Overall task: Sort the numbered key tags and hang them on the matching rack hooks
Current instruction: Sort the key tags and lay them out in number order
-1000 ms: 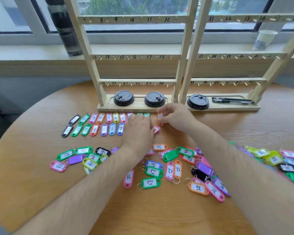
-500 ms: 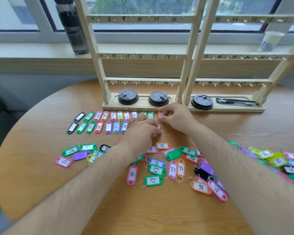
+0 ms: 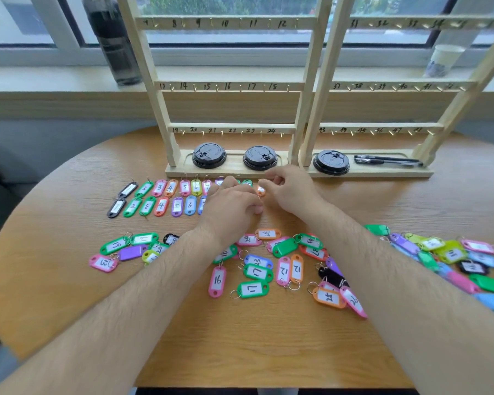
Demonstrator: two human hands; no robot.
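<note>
Two hands meet before the wooden rack (image 3: pixel 231 128). The right hand (image 3: pixel 294 195) pinches an orange key tag (image 3: pixel 261 191) at the end of the sorted rows (image 3: pixel 160 198). Just beside it the left hand (image 3: pixel 230 208) is curled; whether it holds anything cannot be told.

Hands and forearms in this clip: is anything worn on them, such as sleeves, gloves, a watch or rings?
Nothing worn shows. The left hand and right hand are bare, with no gloves or rings in view. The left forearm and right forearm are bare and hairy right to the frame edge: no sleeves, watch or wristband.
</note>
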